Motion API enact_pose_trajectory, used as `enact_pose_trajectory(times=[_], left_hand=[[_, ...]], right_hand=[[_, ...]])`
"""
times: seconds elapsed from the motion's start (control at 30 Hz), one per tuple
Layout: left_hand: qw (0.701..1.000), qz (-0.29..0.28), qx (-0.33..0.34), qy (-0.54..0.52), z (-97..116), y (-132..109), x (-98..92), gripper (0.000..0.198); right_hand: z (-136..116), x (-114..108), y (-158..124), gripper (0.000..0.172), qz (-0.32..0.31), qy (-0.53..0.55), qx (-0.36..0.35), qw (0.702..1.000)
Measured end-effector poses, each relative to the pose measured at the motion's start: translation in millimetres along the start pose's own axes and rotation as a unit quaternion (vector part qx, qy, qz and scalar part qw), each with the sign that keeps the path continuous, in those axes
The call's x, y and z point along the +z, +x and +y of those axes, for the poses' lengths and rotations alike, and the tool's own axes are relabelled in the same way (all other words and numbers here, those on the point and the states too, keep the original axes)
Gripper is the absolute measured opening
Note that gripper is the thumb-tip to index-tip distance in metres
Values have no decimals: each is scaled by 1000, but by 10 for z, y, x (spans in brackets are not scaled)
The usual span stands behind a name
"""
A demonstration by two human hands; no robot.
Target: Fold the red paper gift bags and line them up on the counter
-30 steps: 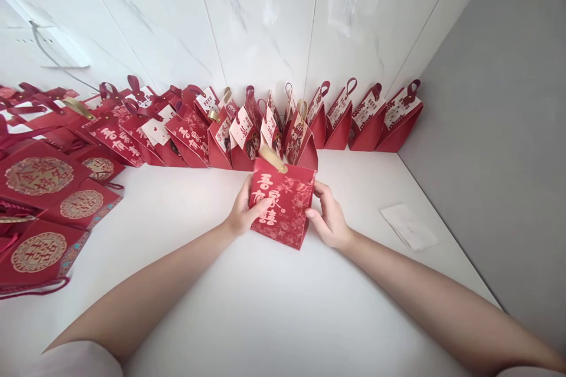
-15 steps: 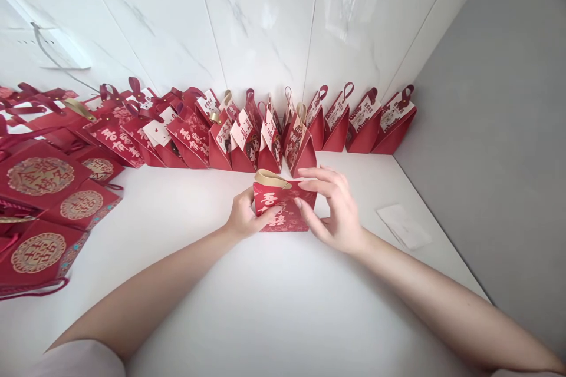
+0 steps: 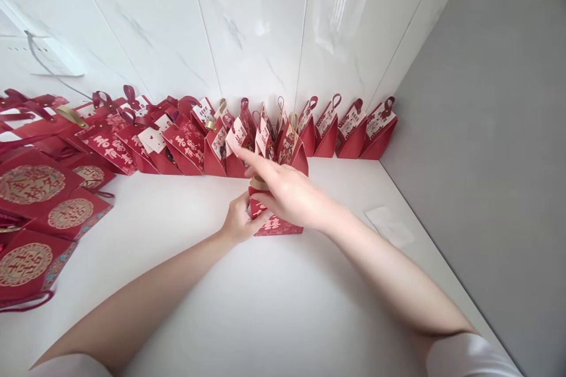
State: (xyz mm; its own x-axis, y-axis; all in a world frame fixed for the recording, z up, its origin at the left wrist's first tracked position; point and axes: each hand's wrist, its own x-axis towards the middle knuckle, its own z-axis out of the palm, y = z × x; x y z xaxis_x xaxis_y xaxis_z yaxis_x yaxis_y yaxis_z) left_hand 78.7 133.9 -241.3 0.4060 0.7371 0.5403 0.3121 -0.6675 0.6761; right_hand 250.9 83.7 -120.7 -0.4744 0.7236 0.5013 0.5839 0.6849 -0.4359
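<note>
A red gift box (image 3: pixel 283 226) with pale pink lettering stands on the white table in front of me. Its gold ribbon handle (image 3: pixel 259 183) shows only in part behind my fingers. My left hand (image 3: pixel 241 219) grips the box at its left side, thumb on the front face. Across the upper part of the box passes my right hand (image 3: pixel 292 193), fingers stretched out and pointing left. The right fingers hide the top of the box; whether they touch it I cannot tell.
Several similar red gift boxes (image 3: pixel 325 135) with loop handles line the tiled wall. Red boxes with round gold emblems (image 3: pixel 26 264) are piled at the left. A flat white packet (image 3: pixel 389 227) lies on the table (image 3: pixel 212 312) at the right, near a grey panel (image 3: pixel 486 147).
My right hand has moved left from the box's right side across its top, fingers now pointing left. My left hand still holds the box. The view has shifted slightly.
</note>
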Motion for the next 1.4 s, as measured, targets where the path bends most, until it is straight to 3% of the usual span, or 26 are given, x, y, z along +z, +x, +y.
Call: enact_pose_trajectory(times=[0.2,0.37,0.7,1.4], left_hand=[[999,-7,-42,-32,54,-4,-3,26],[997,-12,-52,-51,41,-3,-3,31],[997,-23,-36,-62,43,9,-11,32],[997,-29,-42,-63,59,6,-16,34]], right_hand=[[120,-414,-143,32,1,-5,21,1000],[232,-684,-291,7,-54,-17,68,996],[285,-761,-338,5,-122,-21,149,981],[385,-847,-332,7,-175,60,170,968]])
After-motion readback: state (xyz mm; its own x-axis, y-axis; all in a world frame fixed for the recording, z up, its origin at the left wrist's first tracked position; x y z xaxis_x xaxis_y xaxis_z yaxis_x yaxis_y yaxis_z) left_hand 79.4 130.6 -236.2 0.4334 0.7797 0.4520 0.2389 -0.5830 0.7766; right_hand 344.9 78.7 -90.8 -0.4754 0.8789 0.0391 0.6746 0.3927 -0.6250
